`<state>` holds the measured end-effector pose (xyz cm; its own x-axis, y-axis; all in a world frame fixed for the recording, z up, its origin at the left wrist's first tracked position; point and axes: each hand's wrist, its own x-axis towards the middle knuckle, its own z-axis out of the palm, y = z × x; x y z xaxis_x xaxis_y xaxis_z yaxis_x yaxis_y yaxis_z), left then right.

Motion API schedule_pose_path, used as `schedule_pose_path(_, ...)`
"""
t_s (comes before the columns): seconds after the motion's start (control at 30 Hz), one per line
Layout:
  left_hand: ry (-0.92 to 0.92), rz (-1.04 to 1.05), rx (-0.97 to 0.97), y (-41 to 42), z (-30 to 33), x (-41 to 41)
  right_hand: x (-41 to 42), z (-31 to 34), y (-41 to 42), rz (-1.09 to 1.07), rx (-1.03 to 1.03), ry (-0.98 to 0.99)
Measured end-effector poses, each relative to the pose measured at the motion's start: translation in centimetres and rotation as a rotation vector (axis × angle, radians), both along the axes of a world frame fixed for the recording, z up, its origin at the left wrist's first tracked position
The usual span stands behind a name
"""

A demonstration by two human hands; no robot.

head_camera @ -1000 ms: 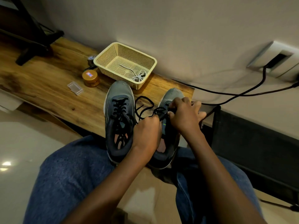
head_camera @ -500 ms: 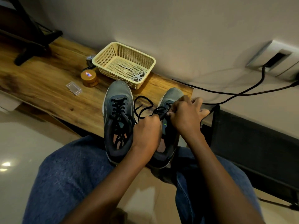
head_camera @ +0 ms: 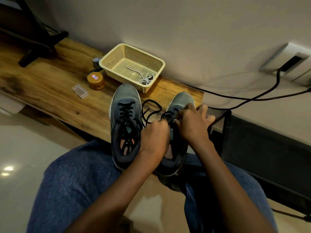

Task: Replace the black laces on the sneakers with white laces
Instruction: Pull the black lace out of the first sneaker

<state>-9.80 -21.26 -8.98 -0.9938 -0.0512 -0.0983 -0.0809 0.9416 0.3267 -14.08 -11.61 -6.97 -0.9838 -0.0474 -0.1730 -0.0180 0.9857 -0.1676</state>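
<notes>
Barely shifted since a second ago: both hands stayed at the right sneaker [head_camera: 176,132], fingers working its black lace [head_camera: 152,113]. Left hand [head_camera: 154,137] fisted around the lace; right hand [head_camera: 193,125] pinching it at the eyelets. Seemingly early on: left sneaker [head_camera: 125,125] fully laced in black, right one partly loosened. White laces [head_camera: 146,79] untouched in the basket [head_camera: 131,47] on the bench [head_camera: 50,91].

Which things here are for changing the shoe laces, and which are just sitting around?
For the job:
left sneaker
right sneaker
black lace, gripped by the left hand and right hand
white laces
basket holding them

Just lying about:
amber jar
clear plastic box
black cable
</notes>
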Motion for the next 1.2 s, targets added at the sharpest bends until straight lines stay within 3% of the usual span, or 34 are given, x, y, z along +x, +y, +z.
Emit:
schedule_pose_path(0.27, 0.0, -0.003, 0.011, 0.1, 0.1, -0.1, -0.4, 0.2, 0.9, -0.091, 0.055, 0.18)
schedule_pose_path(0.43, -0.011, -0.012, 0.014, -0.1, -0.1, 0.0, -0.4, 0.1, 0.8, 0.039, 0.032, 0.004)
schedule_pose_path(0.53, -0.008, -0.016, 0.018, -0.1, -0.1, -0.1, -0.3, 0.0, 0.5, 0.083, 0.048, 0.013)
schedule_pose_path(0.8, -0.013, -0.019, 0.011, -0.1, 0.3, -0.2, -0.5, 0.6, 1.3, -0.156, 0.014, 0.202)
schedule_pose_path(1.0, -0.014, -0.009, 0.019, -0.2, 0.1, -0.1, -0.5, 0.8, 1.7, -0.044, -0.041, -0.017)
schedule_pose_path(1.2, -0.008, 0.0, 0.034, -0.1, 0.1, -0.2, -0.6, 0.1, 0.8, -0.004, -0.062, 0.014)
